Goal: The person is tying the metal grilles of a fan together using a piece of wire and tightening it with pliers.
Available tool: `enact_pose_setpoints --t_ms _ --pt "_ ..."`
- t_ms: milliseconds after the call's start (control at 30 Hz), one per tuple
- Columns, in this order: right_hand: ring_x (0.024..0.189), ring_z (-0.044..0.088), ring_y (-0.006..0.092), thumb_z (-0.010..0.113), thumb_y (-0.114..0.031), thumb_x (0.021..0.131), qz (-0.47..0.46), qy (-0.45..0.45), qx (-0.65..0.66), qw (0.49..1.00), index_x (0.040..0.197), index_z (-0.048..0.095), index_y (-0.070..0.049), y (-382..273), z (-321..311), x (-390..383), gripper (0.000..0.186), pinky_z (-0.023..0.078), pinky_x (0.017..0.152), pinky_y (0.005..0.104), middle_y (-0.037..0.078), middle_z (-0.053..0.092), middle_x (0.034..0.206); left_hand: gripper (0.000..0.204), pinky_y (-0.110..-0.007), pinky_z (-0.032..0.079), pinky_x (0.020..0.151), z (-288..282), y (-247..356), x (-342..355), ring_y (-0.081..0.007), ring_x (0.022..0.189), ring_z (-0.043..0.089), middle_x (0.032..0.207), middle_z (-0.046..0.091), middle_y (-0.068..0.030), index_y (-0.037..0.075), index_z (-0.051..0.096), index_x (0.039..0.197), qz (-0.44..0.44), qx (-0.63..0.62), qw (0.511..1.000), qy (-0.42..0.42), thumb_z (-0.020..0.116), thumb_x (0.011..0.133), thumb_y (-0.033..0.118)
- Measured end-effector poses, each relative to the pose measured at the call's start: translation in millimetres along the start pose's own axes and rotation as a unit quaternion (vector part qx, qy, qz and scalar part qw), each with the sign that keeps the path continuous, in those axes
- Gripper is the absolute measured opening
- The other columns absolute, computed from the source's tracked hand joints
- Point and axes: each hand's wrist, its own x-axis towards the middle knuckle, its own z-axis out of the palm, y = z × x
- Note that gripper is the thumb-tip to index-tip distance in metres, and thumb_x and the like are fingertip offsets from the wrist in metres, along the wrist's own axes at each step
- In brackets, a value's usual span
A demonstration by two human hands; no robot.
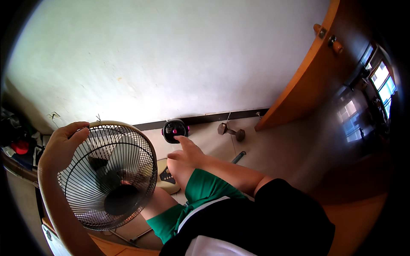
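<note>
An electric fan [109, 175] with a round wire cage and a dark hub stands before me on the left. My left hand [64, 145] grips the upper left rim of its cage, fingers curled over the edge. My right hand [188, 153] is at my bare knee, its index finger stretched forward and the palm facing down; nothing shows in it. Its other fingers are partly hidden. The fan's cream base [171, 186], with a dark button panel, shows partly behind the cage and my leg.
Along the white wall lie a black device [174, 130] with pink parts and a brown dumbbell [231, 132]. A grey-green bar [239, 157] is nearer. An orange-brown wooden door [301, 70] stands ajar at right. Dark cloth items [19, 132] are piled far left.
</note>
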Motion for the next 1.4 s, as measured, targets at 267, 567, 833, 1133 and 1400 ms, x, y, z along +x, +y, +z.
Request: enact_pose_setpoints --t_ms 267,567,833,1133,1400 --pt "0.142 0.032 0.0389 0.055 -0.078 0.080 0.132 -0.086 -0.114 0.981 0.150 0.023 0.007 64 27 -74 0.114 0.031 0.114 0.0435 0.027 0.035 0.150 0.038 -0.025 0.047 0.088 0 0 1 -0.0100 0.092 0.060 0.100 0.069 -0.0060 -0.003 0.064 0.123 -0.001 -0.007 1.000 -0.007 0.061 0.096 0.023" --pt "0.131 0.047 0.0411 0.058 -0.073 0.080 0.214 -0.113 -0.040 0.969 0.150 0.026 0.001 51 17 -67 0.107 0.039 0.107 0.0449 0.027 0.046 0.143 0.042 -0.028 0.048 0.091 0 -1 2 -0.0138 0.099 0.062 0.106 0.070 -0.0102 -0.004 0.063 0.124 0.004 0.034 0.999 -0.004 0.060 0.095 0.027" --pt "0.130 0.046 0.0423 0.066 -0.062 0.083 0.047 -0.053 -0.006 0.998 0.145 0.032 0.006 58 23 -38 0.099 0.038 0.108 0.0438 0.030 0.046 0.140 0.044 -0.030 0.048 0.092 -3 -2 4 -0.0178 0.101 0.062 0.108 0.070 -0.0119 -0.004 0.064 0.122 0.037 0.083 0.996 0.003 0.058 0.096 0.031" --pt "0.143 0.026 0.0436 0.070 -0.079 0.064 -0.311 0.075 -0.034 0.947 0.153 0.019 0.000 -150 -40 28 0.129 0.024 0.116 0.0519 0.027 0.027 0.154 0.054 -0.036 0.045 0.099 -9 10 -9 -0.0284 0.113 0.062 0.121 0.068 -0.0153 0.004 0.066 0.123 0.030 0.148 0.988 -0.011 0.056 0.093 0.048" --pt "0.132 0.044 0.0419 0.084 -0.054 0.067 -0.479 0.110 -0.078 0.867 0.149 0.027 0.002 -265 -16 35 0.114 0.035 0.110 0.0492 0.026 0.044 0.142 0.064 -0.045 0.045 0.102 -20 12 0 -0.0304 0.120 0.059 0.128 0.064 -0.0152 0.005 0.063 0.129 0.023 0.206 0.972 -0.112 0.048 0.094 0.057"
